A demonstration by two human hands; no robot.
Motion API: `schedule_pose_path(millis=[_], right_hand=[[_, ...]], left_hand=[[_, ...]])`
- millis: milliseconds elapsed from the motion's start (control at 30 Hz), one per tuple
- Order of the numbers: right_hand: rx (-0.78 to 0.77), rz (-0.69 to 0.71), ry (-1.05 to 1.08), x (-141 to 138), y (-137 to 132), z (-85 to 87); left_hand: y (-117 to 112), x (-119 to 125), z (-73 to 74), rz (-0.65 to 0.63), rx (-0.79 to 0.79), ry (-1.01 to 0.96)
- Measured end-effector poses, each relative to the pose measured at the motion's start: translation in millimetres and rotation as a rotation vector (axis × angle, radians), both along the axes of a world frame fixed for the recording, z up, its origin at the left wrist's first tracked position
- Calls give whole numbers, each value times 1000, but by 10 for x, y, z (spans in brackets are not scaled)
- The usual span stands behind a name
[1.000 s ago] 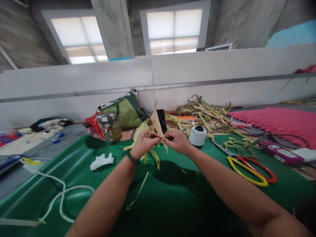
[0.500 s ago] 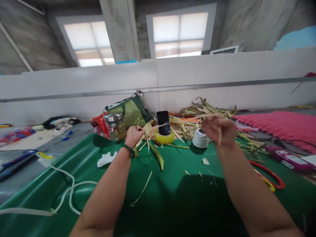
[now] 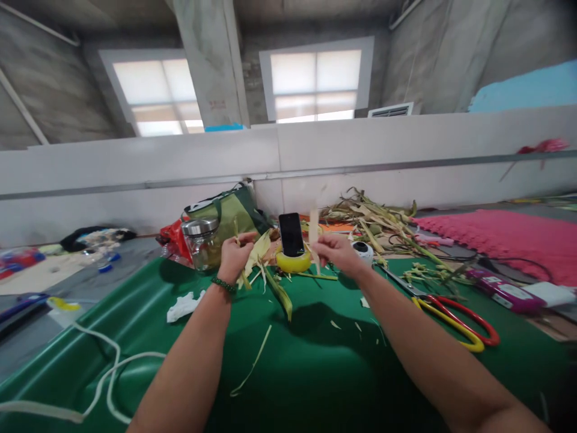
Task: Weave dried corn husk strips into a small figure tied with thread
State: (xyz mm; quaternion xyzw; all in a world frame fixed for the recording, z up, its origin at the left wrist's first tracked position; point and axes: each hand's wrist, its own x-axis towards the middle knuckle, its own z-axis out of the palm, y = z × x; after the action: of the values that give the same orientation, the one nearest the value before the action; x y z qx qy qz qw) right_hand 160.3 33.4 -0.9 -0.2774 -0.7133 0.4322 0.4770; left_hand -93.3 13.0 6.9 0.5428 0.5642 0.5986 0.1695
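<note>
Closed around a bundle of pale corn husk (image 3: 258, 251), my left hand (image 3: 235, 258) wears a green bead bracelet at the wrist. A thin stem pokes up above its fingers. Longer green husk leaves (image 3: 279, 291) hang from the bundle over the green mat. My right hand (image 3: 337, 252) pinches a flat, pale husk strip (image 3: 314, 227), held nearly upright. Between the hands, slightly behind them, a black phone (image 3: 291, 233) leans in a yellow ring (image 3: 293, 261). Just behind the right wrist, a white roll (image 3: 363, 251) is partly covered.
A lidded glass jar (image 3: 201, 243) and a green bag (image 3: 229, 210) stand behind the left hand. Husk and stalks (image 3: 374, 213) pile up at the back. Scissors (image 3: 451, 319) with red and yellow handles lie right of the right forearm. A white cord (image 3: 115, 361) curls on the mat (image 3: 315, 373).
My right hand has swung left toward the middle, bringing the pale strip upright beside the phone. The left hand keeps its hold. The view has tilted up slightly, and the scissors show more fully.
</note>
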Motion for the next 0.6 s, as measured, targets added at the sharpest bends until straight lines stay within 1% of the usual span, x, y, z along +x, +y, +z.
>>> schedule_pose_path(millis=[33, 100, 200, 267, 333, 400, 467, 533, 600], right_hand=[[11, 31, -64, -91, -39, -46], [22, 80, -144, -202, -112, -113], [18, 163, -205, -265, -172, -174], [2, 236, -246, -289, -182, -202], [-35, 303, -290, -314, -189, -221], [-78, 331, -309, -338, -204, -228], [-93, 329, -299, -352, -224, -222], [-90, 322, -292, -339, -233, -201], [-96, 291, -262, -282, -217, -162]], left_hand=[[-43, 78, 8, -57, -14, -18], [-149, 261, 23, -225, -115, -42], [-298, 527, 35, -451, -236, -85], [-343, 630, 33, -520, -264, -128], [-329, 642, 28, -511, -233, -257], [-275, 575, 31, -440, -156, -430], [-214, 472, 47, -356, -74, -568], [-175, 379, 69, -315, -34, -644], [-167, 322, 89, -334, -21, -675]])
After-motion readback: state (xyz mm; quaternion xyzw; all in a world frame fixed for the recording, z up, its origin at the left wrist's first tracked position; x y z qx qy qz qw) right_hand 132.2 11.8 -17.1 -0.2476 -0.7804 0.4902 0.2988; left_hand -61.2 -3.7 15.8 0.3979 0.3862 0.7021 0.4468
